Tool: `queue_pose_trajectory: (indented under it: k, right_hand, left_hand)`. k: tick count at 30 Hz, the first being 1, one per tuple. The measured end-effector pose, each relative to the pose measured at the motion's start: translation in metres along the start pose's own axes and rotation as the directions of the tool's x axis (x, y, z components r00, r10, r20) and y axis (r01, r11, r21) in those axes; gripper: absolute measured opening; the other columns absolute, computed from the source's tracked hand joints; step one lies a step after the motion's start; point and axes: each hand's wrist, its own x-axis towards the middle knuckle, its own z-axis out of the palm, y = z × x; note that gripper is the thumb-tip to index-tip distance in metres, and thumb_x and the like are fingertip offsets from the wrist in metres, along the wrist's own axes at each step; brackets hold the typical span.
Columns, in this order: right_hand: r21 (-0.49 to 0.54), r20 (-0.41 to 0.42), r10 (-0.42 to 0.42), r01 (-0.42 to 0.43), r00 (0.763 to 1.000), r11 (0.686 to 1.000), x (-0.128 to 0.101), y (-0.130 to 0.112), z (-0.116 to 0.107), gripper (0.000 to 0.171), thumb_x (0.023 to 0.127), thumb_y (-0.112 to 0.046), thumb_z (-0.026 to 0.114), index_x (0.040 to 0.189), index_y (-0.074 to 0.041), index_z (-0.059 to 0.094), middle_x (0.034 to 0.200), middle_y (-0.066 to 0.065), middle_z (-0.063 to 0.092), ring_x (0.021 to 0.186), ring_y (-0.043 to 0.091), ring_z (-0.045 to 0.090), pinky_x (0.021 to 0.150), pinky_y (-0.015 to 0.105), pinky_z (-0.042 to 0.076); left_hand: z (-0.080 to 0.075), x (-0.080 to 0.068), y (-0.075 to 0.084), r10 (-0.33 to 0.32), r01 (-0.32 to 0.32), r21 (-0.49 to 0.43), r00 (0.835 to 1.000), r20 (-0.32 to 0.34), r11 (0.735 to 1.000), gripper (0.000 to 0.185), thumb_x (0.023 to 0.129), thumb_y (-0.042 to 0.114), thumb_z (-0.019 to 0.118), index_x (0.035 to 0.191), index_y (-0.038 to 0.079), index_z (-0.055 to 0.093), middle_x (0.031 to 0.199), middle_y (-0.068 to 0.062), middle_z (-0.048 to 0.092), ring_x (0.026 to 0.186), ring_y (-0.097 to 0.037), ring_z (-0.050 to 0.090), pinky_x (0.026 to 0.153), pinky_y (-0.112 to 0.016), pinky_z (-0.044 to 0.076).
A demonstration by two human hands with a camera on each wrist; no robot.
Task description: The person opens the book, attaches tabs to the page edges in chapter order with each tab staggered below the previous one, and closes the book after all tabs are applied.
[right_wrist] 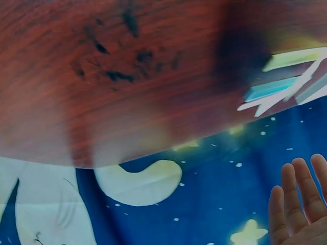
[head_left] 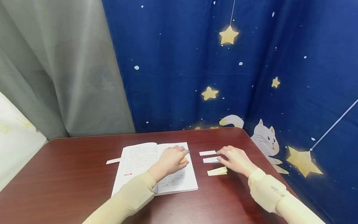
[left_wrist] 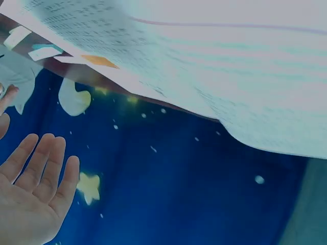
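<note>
An open book [head_left: 139,161] with printed pages lies on the table. Above its right page is my left hand [head_left: 171,158], and the left wrist view shows those fingers extended with nothing between them. Near that thumb, a small orange slip [head_left: 184,160] lies at the page's outer edge. My right hand [head_left: 235,158] hovers at the right ends of two pale paper strips, an upper one [head_left: 207,153] and a lower one [head_left: 211,160]. In the right wrist view its fingers look straight; whether the fingertips touch the strips is unclear. A folded yellow strip [head_left: 217,171] lies nearer me.
A pale paper tab [head_left: 113,161] sticks out from the book's left edge. The dark red wooden table [head_left: 70,174] has rounded far corners. Behind it hang a grey curtain [head_left: 81,77] and a blue curtain [head_left: 173,77] with stars and a cat.
</note>
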Motion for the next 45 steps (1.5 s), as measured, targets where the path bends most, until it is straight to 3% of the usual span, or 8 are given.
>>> queue_pose_trajectory:
  k: [9,19,31,41,45]
  right_hand:
    - [0.005,0.020,0.060,-0.060,0.998,0.998,0.001,0.017,0.018,0.021,0.076,-0.023,0.067,0.094,-0.012,0.068,0.087,-0.002,0.062,0.082,0.017,0.057,0.069,0.035,0.047]
    - [0.011,0.040,0.054,-0.055,0.998,0.998,0.005,0.020,0.035,0.019,0.074,-0.020,0.069,0.092,-0.014,0.068,0.086,-0.003,0.061,0.080,0.016,0.056,0.067,0.035,0.047]
    - [-0.023,0.146,0.051,-0.048,0.988,0.999,0.003,0.024,0.046,0.022,0.074,-0.024,0.069,0.094,-0.014,0.067,0.086,-0.003,0.060,0.080,0.016,0.055,0.068,0.035,0.047]
    - [-0.009,0.154,0.032,-0.032,0.988,0.999,0.002,0.028,0.051,0.017,0.075,-0.023,0.068,0.091,-0.016,0.068,0.084,-0.005,0.061,0.079,0.015,0.055,0.069,0.034,0.046]
    - [-0.012,0.164,0.023,-0.021,0.986,1.000,0.003,0.028,0.054,0.017,0.074,-0.022,0.069,0.090,-0.016,0.068,0.083,-0.005,0.061,0.077,0.014,0.055,0.068,0.033,0.046]
  left_hand:
    - [0.030,0.035,0.027,0.014,-0.014,-0.001,0.998,0.061,1.000,0.024,0.077,0.032,0.062,0.094,0.015,0.064,0.081,0.003,0.058,0.070,-0.015,0.055,0.058,-0.028,0.046]
    - [0.056,0.058,0.041,-0.062,0.063,0.001,0.986,0.152,0.998,0.018,0.074,0.026,0.064,0.089,0.016,0.065,0.077,0.004,0.055,0.068,-0.015,0.056,0.055,-0.030,0.046]
    - [0.079,0.068,0.048,-0.126,0.125,0.018,0.971,0.205,0.992,0.014,0.074,0.027,0.066,0.079,0.015,0.063,0.073,0.002,0.056,0.064,-0.018,0.058,0.052,-0.033,0.046]
    - [0.086,0.071,0.052,-0.149,0.138,0.065,0.963,0.223,0.988,0.016,0.074,0.029,0.066,0.080,0.014,0.064,0.072,0.000,0.054,0.065,-0.018,0.057,0.052,-0.032,0.045]
    - [0.092,0.074,0.052,-0.163,0.147,0.080,0.953,0.255,0.986,0.016,0.075,0.030,0.066,0.081,0.016,0.065,0.076,0.000,0.054,0.071,-0.017,0.055,0.056,-0.032,0.045]
